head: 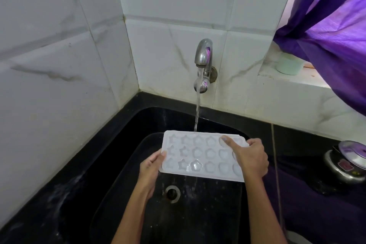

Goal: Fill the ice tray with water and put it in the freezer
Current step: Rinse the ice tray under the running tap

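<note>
A white ice tray [200, 154] with star, flower and heart shaped cells is held level over the black sink [126, 164]. My left hand [151, 168] grips its left edge. My right hand [250, 157] grips its right end, thumb lying across the far cells. A chrome tap [204, 55] on the tiled wall runs a thin stream of water [197, 113] that falls at the tray's far edge. One flower cell near the front holds water.
The sink drain [172, 193] lies below the tray. A steel lidded pot [350, 162] stands on the black counter at right. A pale green cup [289, 65] sits on the window ledge under a purple curtain [332, 25]. White tiled walls close the left and back.
</note>
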The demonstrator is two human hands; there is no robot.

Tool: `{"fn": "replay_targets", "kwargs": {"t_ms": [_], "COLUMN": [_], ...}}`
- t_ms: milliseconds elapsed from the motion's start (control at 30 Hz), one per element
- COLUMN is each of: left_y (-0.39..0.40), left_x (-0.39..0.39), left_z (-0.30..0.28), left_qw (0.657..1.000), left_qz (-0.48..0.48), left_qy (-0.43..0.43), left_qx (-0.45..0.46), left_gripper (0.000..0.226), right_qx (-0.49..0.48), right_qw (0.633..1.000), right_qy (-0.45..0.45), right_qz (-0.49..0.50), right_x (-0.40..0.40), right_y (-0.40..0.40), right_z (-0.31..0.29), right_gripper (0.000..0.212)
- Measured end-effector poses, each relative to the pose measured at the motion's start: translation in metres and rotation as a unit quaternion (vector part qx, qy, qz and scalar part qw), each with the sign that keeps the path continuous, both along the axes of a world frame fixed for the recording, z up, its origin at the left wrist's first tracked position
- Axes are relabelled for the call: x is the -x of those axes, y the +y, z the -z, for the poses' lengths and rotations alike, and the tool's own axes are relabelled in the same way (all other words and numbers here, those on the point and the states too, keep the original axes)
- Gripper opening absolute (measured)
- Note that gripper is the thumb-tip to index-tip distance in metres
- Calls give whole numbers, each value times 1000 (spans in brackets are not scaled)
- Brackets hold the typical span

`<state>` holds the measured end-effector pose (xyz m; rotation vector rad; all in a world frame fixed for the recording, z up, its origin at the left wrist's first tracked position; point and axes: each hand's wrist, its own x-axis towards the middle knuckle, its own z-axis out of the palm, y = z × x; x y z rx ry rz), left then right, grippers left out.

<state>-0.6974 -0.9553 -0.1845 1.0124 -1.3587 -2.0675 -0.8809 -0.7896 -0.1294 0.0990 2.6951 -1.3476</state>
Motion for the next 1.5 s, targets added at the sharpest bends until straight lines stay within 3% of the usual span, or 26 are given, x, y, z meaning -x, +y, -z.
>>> {"fn": "replay_targets", "kwargs": {"t_ms": [200,300,600,900,1200,1500], "left_y": [14,13,17,35,38,25], "left_x": [24,33,62,89,91,67], "left_z": [-5,-9,-18,-31,-36,-31], "left_qw": [984,979,974,977,979,977], "left_qz": [-13,-10,-21,-3,-51,-133], "left_qy": [104,104,95,78,72,62], "left_qx": [-148,-176,-206,-197,-181,-158], "left_gripper": [41,50,46,45,34,32], "right_qx": [31,55,258,393,442,443], "right_qw": [998,995,957,899,870,876], "right_qy": [-58,-85,-124,-39,-14,-14], "right_qz": [21,19,48,188,219,192], "right_x": [-1,2,23,13,5,-10], "right_y": [3,10,37,45,37,15], "right_z": [9,13,22,29,29,31], "right_gripper": [70,64,40,18,11,17]}}
